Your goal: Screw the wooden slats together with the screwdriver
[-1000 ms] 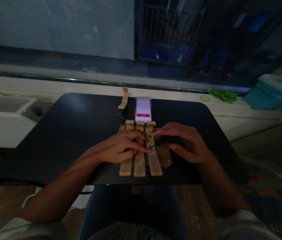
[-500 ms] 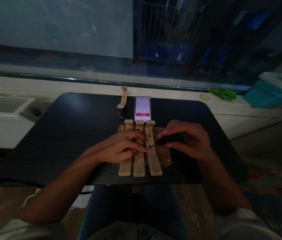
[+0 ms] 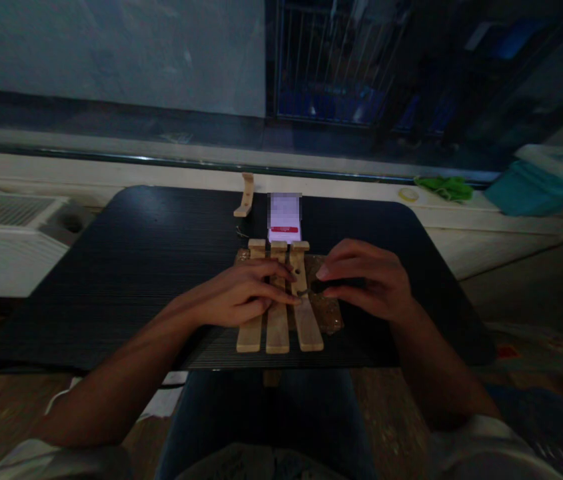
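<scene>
Three light wooden slats (image 3: 279, 327) lie side by side on a brown board (image 3: 330, 313) in the middle of the dark table (image 3: 151, 267). My left hand (image 3: 238, 297) rests flat over the slats, fingers stretched across them toward a small dark thing (image 3: 304, 292) at the right slat. My right hand (image 3: 366, 280) hovers just right of the slats with fingers curled together near that small thing; what it holds is too dark to make out.
A lit phone (image 3: 285, 220) lies just beyond the slats. One more wooden piece (image 3: 246, 197) sits at the table's far edge. A green cloth (image 3: 445, 189), a tape roll (image 3: 408, 195) and a teal box (image 3: 541, 183) are on the ledge at right. A white heater (image 3: 6, 233) stands at left.
My right hand drew back a little to the right, then closed in toward the right slat again with its fingers more curled. The left hand and slats have stayed put.
</scene>
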`<act>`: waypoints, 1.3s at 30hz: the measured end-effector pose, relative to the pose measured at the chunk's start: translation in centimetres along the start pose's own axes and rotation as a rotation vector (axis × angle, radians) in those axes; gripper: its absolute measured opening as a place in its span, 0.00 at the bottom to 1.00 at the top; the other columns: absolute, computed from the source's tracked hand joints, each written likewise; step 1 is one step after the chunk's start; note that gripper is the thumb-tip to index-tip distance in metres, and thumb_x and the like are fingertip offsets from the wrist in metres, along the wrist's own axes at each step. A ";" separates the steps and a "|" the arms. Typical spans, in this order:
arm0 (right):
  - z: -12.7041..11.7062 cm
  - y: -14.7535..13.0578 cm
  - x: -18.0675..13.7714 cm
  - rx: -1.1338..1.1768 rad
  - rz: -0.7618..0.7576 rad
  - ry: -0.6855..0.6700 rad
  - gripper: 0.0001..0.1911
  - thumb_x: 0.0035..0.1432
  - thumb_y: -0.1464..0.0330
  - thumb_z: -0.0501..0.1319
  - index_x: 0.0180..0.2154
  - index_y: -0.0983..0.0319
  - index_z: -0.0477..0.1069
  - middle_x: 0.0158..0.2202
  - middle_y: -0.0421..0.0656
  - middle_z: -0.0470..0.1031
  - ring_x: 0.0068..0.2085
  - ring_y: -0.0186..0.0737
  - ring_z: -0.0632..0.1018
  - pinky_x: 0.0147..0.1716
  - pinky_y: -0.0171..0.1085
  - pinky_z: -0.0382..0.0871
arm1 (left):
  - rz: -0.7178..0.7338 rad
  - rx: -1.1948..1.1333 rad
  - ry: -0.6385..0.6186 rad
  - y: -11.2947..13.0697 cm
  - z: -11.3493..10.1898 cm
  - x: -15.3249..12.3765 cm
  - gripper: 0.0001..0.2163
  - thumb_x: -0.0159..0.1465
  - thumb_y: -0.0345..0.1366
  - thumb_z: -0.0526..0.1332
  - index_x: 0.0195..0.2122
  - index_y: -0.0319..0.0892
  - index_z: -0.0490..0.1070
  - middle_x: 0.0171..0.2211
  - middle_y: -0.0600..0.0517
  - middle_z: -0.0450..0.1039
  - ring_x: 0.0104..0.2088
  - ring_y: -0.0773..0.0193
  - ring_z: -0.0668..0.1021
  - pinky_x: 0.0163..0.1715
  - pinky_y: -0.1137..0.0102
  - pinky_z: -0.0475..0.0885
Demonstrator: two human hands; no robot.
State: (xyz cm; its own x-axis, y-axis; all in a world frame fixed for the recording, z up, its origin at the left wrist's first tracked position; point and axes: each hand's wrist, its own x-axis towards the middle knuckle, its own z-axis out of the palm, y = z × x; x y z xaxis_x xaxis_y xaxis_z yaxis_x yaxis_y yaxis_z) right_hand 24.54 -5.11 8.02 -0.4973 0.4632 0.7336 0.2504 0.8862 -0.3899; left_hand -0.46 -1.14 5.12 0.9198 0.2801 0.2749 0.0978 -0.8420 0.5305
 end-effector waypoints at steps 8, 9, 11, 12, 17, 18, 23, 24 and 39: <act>-1.1 -0.7 -0.1 0.132 0.121 -0.126 0.23 0.61 0.75 0.57 0.57 0.58 0.66 0.45 0.46 0.81 0.46 0.37 0.81 0.44 0.37 0.77 | -0.002 -0.007 -0.015 0.0 -0.1 0.0 0.23 0.60 0.24 0.52 0.52 0.48 0.74 0.52 0.46 0.69 0.55 0.58 0.71 0.56 0.58 0.66; -1.1 -0.7 -0.1 0.139 0.144 -0.114 0.23 0.60 0.74 0.59 0.57 0.57 0.67 0.44 0.45 0.82 0.45 0.37 0.81 0.44 0.37 0.77 | 0.001 -0.007 -0.013 0.0 -0.1 0.0 0.23 0.60 0.24 0.52 0.53 0.48 0.74 0.52 0.46 0.69 0.55 0.58 0.71 0.56 0.58 0.66; -1.0 -0.6 -0.2 0.145 0.181 -0.079 0.22 0.58 0.72 0.63 0.54 0.58 0.69 0.42 0.44 0.82 0.43 0.37 0.82 0.43 0.38 0.77 | 0.003 -0.004 -0.011 0.0 -0.1 0.0 0.22 0.60 0.24 0.52 0.52 0.48 0.74 0.52 0.46 0.69 0.55 0.57 0.71 0.56 0.57 0.66; -0.9 -0.6 -0.3 0.148 0.190 -0.061 0.20 0.56 0.72 0.64 0.52 0.58 0.71 0.41 0.44 0.82 0.42 0.38 0.82 0.42 0.37 0.77 | 0.001 -0.002 -0.011 0.1 -0.1 0.0 0.22 0.60 0.24 0.52 0.52 0.47 0.74 0.52 0.45 0.69 0.55 0.57 0.71 0.56 0.57 0.66; -0.4 -0.2 -0.4 0.159 0.153 0.015 0.16 0.49 0.73 0.70 0.42 0.62 0.75 0.36 0.44 0.82 0.38 0.38 0.82 0.38 0.37 0.76 | -0.008 -0.003 -0.011 0.2 -0.1 0.1 0.22 0.61 0.24 0.51 0.52 0.47 0.74 0.52 0.46 0.69 0.54 0.57 0.71 0.55 0.58 0.67; -0.3 0.0 -0.5 0.161 0.142 0.027 0.17 0.48 0.73 0.70 0.42 0.62 0.75 0.35 0.44 0.82 0.37 0.37 0.81 0.37 0.37 0.76 | -0.006 -0.004 -0.008 0.2 -0.1 0.1 0.21 0.61 0.24 0.51 0.52 0.47 0.74 0.52 0.46 0.70 0.54 0.58 0.72 0.55 0.58 0.67; 0.1 0.7 -0.9 0.144 0.101 0.118 0.18 0.45 0.72 0.72 0.40 0.60 0.73 0.31 0.40 0.78 0.32 0.35 0.79 0.30 0.36 0.73 | -0.008 -0.002 -0.010 0.3 -0.2 0.1 0.21 0.62 0.25 0.51 0.51 0.47 0.74 0.53 0.46 0.69 0.54 0.58 0.72 0.55 0.58 0.67; 0.2 0.8 -0.9 0.131 0.096 0.133 0.19 0.44 0.72 0.72 0.40 0.60 0.73 0.31 0.39 0.77 0.31 0.35 0.78 0.30 0.35 0.73 | -0.008 -0.002 -0.009 0.3 -0.2 0.2 0.21 0.62 0.25 0.51 0.51 0.47 0.75 0.53 0.46 0.70 0.53 0.58 0.72 0.55 0.58 0.67; -1.2 -0.2 -0.2 0.064 0.077 -0.102 0.21 0.59 0.74 0.58 0.55 0.60 0.69 0.46 0.47 0.78 0.47 0.37 0.78 0.44 0.36 0.74 | 0.029 -0.007 0.012 0.0 -0.1 0.0 0.21 0.61 0.24 0.51 0.51 0.44 0.74 0.53 0.45 0.71 0.55 0.56 0.71 0.56 0.56 0.67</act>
State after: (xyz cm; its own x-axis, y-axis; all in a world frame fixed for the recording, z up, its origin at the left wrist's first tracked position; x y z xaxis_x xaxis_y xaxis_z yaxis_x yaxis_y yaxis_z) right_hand 25.56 -5.38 8.66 -0.5614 0.5239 0.6406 0.2392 0.8438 -0.4804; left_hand -0.47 -1.11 5.21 0.9174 0.2611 0.3004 0.0680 -0.8465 0.5280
